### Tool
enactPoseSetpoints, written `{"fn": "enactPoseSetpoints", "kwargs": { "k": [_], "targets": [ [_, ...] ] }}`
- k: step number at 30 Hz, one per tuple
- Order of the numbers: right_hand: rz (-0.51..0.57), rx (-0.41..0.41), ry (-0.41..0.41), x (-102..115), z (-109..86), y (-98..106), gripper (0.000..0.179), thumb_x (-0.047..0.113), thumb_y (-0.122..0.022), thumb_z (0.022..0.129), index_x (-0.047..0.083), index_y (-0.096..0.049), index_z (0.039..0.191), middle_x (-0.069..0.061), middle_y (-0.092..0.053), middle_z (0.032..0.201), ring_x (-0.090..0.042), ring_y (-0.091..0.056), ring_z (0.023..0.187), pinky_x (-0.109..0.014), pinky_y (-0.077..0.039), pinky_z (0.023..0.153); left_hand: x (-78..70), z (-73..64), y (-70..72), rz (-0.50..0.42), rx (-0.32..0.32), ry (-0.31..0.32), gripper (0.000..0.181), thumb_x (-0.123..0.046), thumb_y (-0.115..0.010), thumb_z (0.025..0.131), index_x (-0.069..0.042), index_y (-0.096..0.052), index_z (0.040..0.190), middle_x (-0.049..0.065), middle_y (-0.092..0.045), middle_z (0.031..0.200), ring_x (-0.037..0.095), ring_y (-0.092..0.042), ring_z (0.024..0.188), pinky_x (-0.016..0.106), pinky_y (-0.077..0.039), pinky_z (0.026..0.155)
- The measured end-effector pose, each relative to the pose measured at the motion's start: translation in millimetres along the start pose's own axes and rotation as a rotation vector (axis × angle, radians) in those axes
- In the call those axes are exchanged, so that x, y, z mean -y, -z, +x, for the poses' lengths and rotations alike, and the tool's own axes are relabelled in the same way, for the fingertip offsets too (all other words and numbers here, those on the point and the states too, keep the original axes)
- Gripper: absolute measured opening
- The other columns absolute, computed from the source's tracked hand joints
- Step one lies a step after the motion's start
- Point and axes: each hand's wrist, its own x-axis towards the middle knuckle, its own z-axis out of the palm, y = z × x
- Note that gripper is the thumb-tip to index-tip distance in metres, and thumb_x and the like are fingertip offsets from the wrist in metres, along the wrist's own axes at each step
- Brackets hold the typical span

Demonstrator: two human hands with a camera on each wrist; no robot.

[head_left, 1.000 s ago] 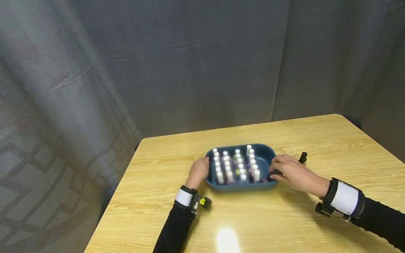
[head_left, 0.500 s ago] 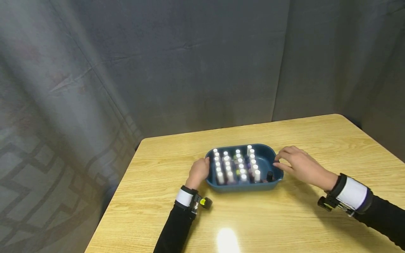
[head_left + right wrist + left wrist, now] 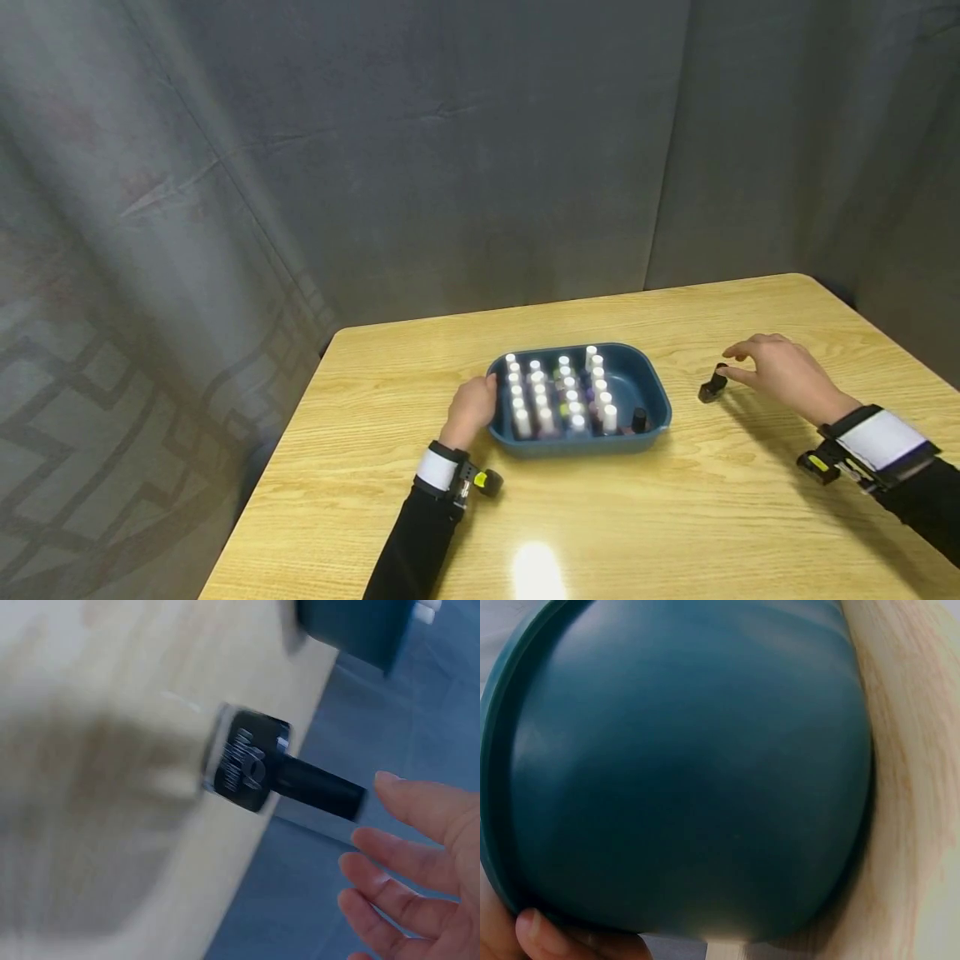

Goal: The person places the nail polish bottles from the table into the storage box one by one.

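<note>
At the left end of a dark blue plastic tray (image 3: 628,382), my left hand (image 3: 472,404) grips the rim, its fingertips (image 3: 544,934) curled over the edge in the left wrist view. Rows of small white-capped bottles (image 3: 540,398) stand in the tray, blurred by glare. One black-capped bottle (image 3: 639,418) is in its near right corner. To the right of the tray, a black nail polish bottle (image 3: 251,761) stands upright on the table. My right hand (image 3: 787,379) is beside its cap, thumb and fingers spread apart and holding nothing.
The tray rests on a light wood table (image 3: 360,467) with rounded far corners. Grey curtains (image 3: 480,167) hang behind and on the left. A wrist camera (image 3: 817,467) is strapped under the right wrist, another at the left wrist.
My right hand has let go of the black-capped bottle in the tray's near right corner and moved right to the nail polish bottle on the table. The left hand has stayed put.
</note>
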Motion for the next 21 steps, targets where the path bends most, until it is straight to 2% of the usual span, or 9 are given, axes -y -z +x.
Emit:
{"fn": "enactPoseSetpoints", "kwargs": {
  "k": [3, 9, 15, 21],
  "targets": [
    [0.000, 0.000, 0.014, -1.2, -2.3, -9.4, 0.025, 0.018, -0.073, 0.075, -0.003, -0.068, 0.088, -0.011, -0.065, 0.074, -0.029, -0.061, 0.066, -0.042, -0.047, 0.055, 0.5, 0.5, -0.6, 0.005, -0.001, -0.001, 0.051, -0.033, -0.028, 0.100, 0.001, -0.064, 0.090, 0.016, -0.065, 0.088, 0.023, -0.057, 0.068, 0.031, -0.042, 0.053],
    [-0.017, -0.060, 0.037, 1.0, -3.4, -15.7, 0.016, 0.010, -0.072, 0.074, -0.002, -0.067, 0.082, -0.008, -0.064, 0.068, -0.024, -0.060, 0.061, -0.040, -0.045, 0.052, -0.3, -0.3, -0.3, 0.005, -0.006, -0.008, 0.051, -0.033, -0.028, 0.100, 0.000, -0.064, 0.089, 0.017, -0.065, 0.088, 0.024, -0.058, 0.069, 0.032, -0.043, 0.054],
    [-0.003, -0.110, 0.023, 8.8, 2.5, -3.9, 0.013, 0.007, -0.070, 0.074, -0.002, -0.067, 0.083, -0.011, -0.065, 0.070, -0.026, -0.059, 0.062, -0.042, -0.046, 0.054, -1.1, -1.2, 0.1, 0.022, -0.028, -0.026, 0.050, -0.031, -0.028, 0.100, 0.003, -0.065, 0.091, 0.019, -0.066, 0.091, 0.027, -0.061, 0.074, 0.037, -0.047, 0.059],
    [0.057, -0.265, 0.014, 29.9, 11.3, 13.9, 0.019, 0.005, -0.071, 0.075, -0.004, -0.066, 0.090, -0.020, -0.066, 0.080, -0.032, -0.058, 0.071, -0.047, -0.045, 0.060, -1.4, -1.2, 0.3, 0.026, -0.027, -0.028, 0.050, -0.031, -0.029, 0.100, 0.003, -0.065, 0.096, 0.020, -0.066, 0.096, 0.029, -0.062, 0.079, 0.039, -0.049, 0.063]
  ]
}}
